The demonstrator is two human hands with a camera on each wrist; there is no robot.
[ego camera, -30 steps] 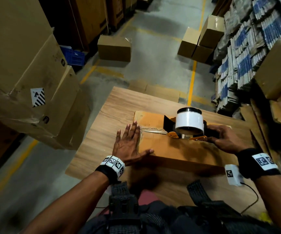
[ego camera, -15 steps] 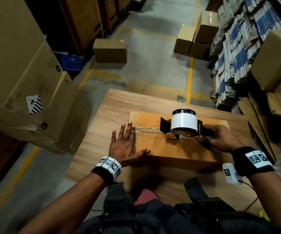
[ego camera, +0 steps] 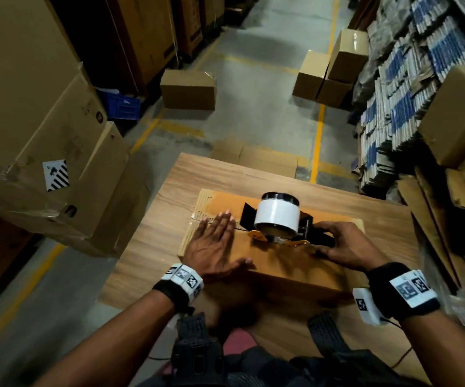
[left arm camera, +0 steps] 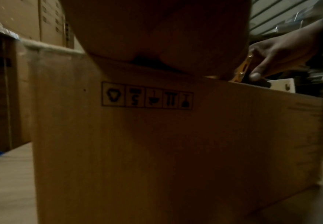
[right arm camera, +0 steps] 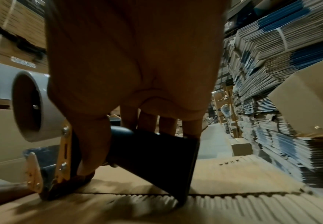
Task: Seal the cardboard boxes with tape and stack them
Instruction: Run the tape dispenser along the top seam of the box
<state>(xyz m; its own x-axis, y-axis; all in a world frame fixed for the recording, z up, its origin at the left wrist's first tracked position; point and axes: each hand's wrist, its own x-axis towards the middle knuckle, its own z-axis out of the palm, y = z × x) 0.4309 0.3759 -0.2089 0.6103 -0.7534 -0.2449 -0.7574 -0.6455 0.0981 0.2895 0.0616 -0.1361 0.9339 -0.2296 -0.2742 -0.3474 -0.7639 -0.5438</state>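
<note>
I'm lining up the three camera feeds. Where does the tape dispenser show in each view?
Head: tape dispenser at centre, on the cardboard box, right hand gripping its handle.
Left wrist: only an orange sliver at upper right.
Right wrist: lower left to centre.
Shared landmark: the right hand.

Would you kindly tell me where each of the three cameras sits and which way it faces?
Head: worn on the head, looking forward and down at the cardboard box on the wooden table; both forearms, the left hand and the right hand show.
Left wrist: low beside the box's printed side, facing it; the left palm fills the top.
Right wrist: above the box top, looking along the fingers curled round the tape dispenser.
Shared: all three show the box; head and right wrist also show the tape roll.
</note>
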